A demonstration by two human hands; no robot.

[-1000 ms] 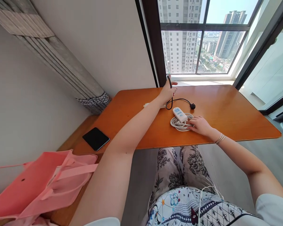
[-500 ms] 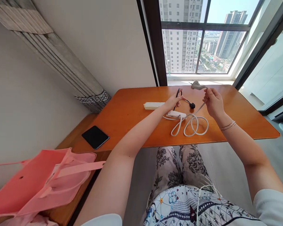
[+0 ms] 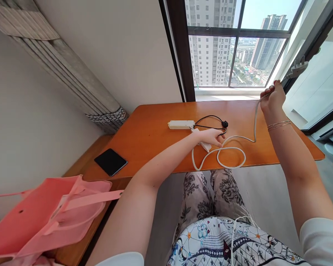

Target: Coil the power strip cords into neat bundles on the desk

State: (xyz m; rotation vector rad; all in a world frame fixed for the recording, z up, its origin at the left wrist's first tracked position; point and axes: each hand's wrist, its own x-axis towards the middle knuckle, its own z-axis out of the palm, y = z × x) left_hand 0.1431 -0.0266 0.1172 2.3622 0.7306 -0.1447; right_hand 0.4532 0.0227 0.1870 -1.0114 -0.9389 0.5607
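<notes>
My right hand (image 3: 274, 99) is raised above the desk's far right side, closed on a white power cord (image 3: 255, 122) near its plug (image 3: 298, 69), which sticks out beyond my fingers. From there the cord drops to the desk and lies in loose loops. My left hand (image 3: 213, 137) reaches low over those loops, fingers apart, touching or just above the cord. Partly under it is a white block (image 3: 205, 146), its kind hidden. A white power strip (image 3: 180, 125) lies behind my left wrist, beside a thin black cable with a black plug (image 3: 224, 124).
The orange-brown wooden desk (image 3: 152, 136) ends at a window (image 3: 235, 59). A black tablet or phone (image 3: 111, 162) lies at the desk's left end. A pink bag (image 3: 52, 214) stands open on the lower left, and a curtain (image 3: 80, 81) hangs by the wall.
My right hand has moved right and up, pulling the white cord out with its plug. My left hand has come down toward the loops, and the black cable now lies on the desk.
</notes>
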